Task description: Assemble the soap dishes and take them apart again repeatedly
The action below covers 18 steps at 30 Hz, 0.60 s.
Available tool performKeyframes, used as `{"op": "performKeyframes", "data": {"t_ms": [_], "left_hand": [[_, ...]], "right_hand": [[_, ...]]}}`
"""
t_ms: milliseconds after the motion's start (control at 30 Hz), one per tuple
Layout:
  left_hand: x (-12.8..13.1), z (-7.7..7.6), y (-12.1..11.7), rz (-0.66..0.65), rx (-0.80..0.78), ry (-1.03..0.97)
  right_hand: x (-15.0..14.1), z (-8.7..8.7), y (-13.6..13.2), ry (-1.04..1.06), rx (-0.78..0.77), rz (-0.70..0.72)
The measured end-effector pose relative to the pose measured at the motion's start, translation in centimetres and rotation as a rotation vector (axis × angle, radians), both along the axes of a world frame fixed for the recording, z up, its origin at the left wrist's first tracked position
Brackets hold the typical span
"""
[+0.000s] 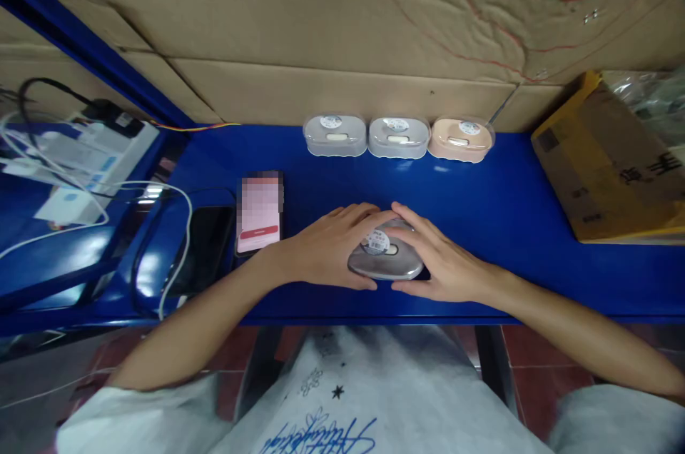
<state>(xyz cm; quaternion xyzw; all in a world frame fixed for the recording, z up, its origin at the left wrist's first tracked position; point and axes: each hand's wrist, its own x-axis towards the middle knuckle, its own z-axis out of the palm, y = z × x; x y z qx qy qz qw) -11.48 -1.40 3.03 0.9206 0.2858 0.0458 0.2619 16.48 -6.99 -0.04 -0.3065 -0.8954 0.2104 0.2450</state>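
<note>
Between my two hands, near the front edge of the blue table, is a grey oval lidded box (pixel 393 265) with a clear cover, a round white label and a small pale tab on top. My left hand (pixel 342 247) wraps round its left end, thumb at the front and fingers over the back. Around the right end curls my right hand (pixel 436 258), its thumb low in front and its fingers reaching across the top. The fingers hide much of the box's back and ends.
At the back stand similar boxes: a grey one (pixel 336 138), another grey one (pixel 399 140) and a peach one (pixel 461 141). A lit phone (pixel 260 215) lies left of my hands, beside a dark phone (pixel 206 243). Power strips with cables (pixel 101 168) sit far left, a cardboard box (pixel 610 161) right.
</note>
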Motion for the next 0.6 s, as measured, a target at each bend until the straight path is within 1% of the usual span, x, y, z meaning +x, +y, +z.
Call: {"op": "performKeyframes", "data": {"t_ms": [67,133,233,300,367,433,500,600], "left_hand": [[-0.3,-0.3,0.3,-0.009,-0.080,-0.087],[-0.6,-0.9,0.3,0.011,-0.131,-0.204],[-1.0,-2.2,-0.1,0.104,-0.218,-0.379],[-1.2,-3.2,-0.3,0.156,-0.269,-0.434],[-1.3,-4.2,-0.5,0.171,-0.261,-0.446],[-1.4,-4.9,-0.7,0.169,-0.203,-0.448],[-1.5,-5.4,-0.9,0.165,-0.162,-0.455],[-1.6,-5.8,-1.2,0.159,-0.176,-0.470]], "right_hand": [[0.1,0.0,0.1,0.041,-0.022,0.008],[0.2,-0.2,0.3,0.073,-0.032,-0.003],[0.3,-0.4,0.5,0.116,-0.014,-0.010],[0.3,-0.5,0.6,0.125,0.003,-0.001],[0.2,-0.5,0.7,0.121,0.011,0.002],[0.2,-0.4,0.6,0.116,0.018,0.004],[0.2,-0.2,0.5,0.105,0.034,0.014],[0.4,0.2,0.6,0.092,0.057,0.030]]}}
